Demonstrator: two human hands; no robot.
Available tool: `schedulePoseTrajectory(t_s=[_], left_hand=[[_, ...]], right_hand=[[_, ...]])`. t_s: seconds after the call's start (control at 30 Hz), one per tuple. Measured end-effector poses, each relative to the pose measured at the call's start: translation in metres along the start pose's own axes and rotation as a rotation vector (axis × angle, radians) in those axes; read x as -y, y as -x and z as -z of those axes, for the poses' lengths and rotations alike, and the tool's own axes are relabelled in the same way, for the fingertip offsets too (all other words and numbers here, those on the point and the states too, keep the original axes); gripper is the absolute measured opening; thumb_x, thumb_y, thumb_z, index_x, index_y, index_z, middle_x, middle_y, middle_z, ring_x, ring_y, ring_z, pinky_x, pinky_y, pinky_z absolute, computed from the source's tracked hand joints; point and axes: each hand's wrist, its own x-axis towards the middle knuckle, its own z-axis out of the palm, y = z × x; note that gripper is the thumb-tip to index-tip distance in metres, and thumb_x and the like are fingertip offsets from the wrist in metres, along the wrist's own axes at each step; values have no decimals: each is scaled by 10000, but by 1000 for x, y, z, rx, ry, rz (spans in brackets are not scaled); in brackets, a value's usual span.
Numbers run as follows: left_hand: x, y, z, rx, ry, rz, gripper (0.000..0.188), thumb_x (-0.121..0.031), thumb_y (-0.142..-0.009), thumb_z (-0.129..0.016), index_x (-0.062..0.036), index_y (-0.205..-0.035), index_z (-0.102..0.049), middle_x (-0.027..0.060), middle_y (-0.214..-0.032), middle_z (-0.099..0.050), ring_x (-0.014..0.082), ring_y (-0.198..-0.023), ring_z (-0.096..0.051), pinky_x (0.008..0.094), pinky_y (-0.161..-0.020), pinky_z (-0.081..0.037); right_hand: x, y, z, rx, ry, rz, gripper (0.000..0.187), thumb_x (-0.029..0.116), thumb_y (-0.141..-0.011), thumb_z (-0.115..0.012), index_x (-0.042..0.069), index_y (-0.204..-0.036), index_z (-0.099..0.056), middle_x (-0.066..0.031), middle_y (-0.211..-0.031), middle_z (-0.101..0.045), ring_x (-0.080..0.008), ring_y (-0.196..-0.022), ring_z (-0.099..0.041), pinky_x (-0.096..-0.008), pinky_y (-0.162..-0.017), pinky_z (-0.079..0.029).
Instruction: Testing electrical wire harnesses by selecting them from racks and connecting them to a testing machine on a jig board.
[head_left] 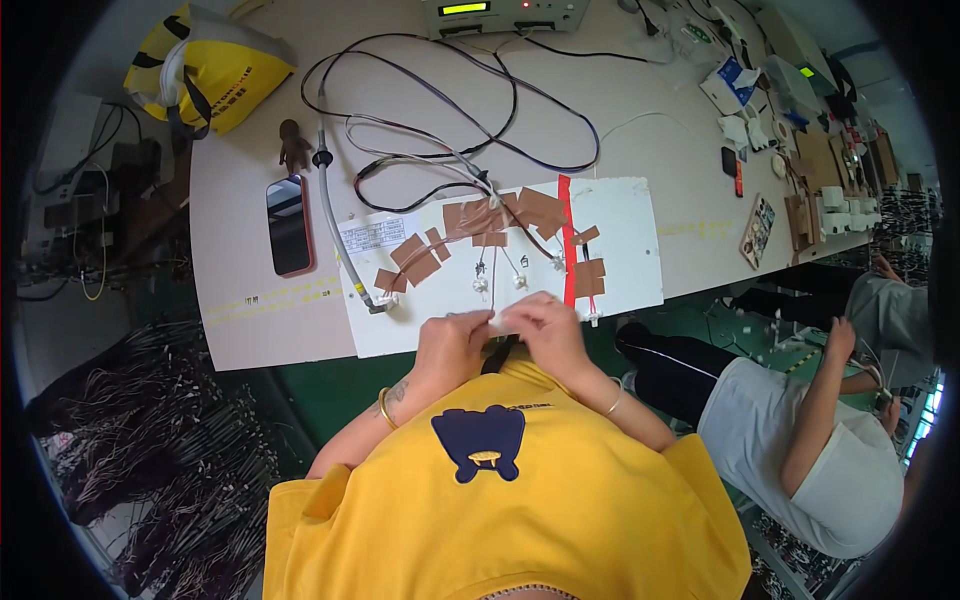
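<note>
My left hand (pixel 452 346) and my right hand (pixel 552 338) meet at the front edge of a white board (pixel 440 325). Their fingers are closed together round a small white connector (pixel 497 323), mostly hidden by the fingertips. A thin wire (pixel 493 285) runs up from there toward brown tape (pixel 475 216) on the board. Just beyond my hands, white connectors (pixel 480 286) on short wires lie on the board. A grey cable (pixel 340 225) ends in an angled plug (pixel 380 303) at the board's left side. A red strip (pixel 568 240) crosses the board on the right.
Looped black cables (pixel 510 90) lead to a tester with a lit display (pixel 505 14) at the back. Left of the board are a phone (pixel 290 226), a brown figurine (pixel 293 145) and a yellow bag (pixel 225 75). Wire bundles (pixel 170 430) hang at left; a co-worker (pixel 800 440) is at right.
</note>
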Motion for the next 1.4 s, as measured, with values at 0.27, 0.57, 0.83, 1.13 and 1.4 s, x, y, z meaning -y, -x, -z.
schedulePoseTrajectory(t_s=[0.27, 0.57, 0.83, 1.13, 1.4], left_hand=[[33, -35, -22, -290, 69, -202, 123, -56, -758, -734, -58, -880, -717, 94, -800, -664, 260, -741, -651, 333, -654, -519], [44, -40, -30, -428, -21, -461, 125, 40, -739, -720, -18, -837, -669, 90, -767, -651, 235, -701, -627, 309, -613, -497], [52, -43, -30, -388, -56, -499, 174, 29, -704, -707, -79, -828, -651, 62, -727, -592, 257, -689, -574, 344, -592, -473], [43, -48, -20, -339, 47, -468, 137, 22, -700, -710, -72, -789, -664, 68, -714, -605, 259, -718, -590, 340, -632, -484], [58, -49, -25, -329, 13, -480, 166, 51, -691, -688, -73, -801, -673, 94, -719, -614, 280, -704, -597, 363, -637, -481]], right_hand=[[-41, -26, 1, -282, 65, 327, 109, -53, -723, -718, -3, -783, -642, -90, -786, -665, -200, -725, -638, -296, -641, -508], [-44, -31, 2, -287, 167, 419, 146, -83, -683, -701, 10, -773, -634, -88, -744, -659, -248, -710, -624, -322, -647, -508], [-23, -30, 15, -138, 323, 423, 282, -32, -664, -733, 31, -932, -674, -91, -806, -660, -239, -701, -610, -324, -641, -500], [-10, -137, 15, -65, 107, 352, 394, 56, -743, -749, 46, -1121, -639, -86, -882, -663, -127, -632, -592, -253, -581, -468], [60, -4, 85, 184, -1120, 335, 222, 237, -925, -621, 38, -932, -523, -103, -697, -587, -221, -657, -567, -339, -652, -470]])
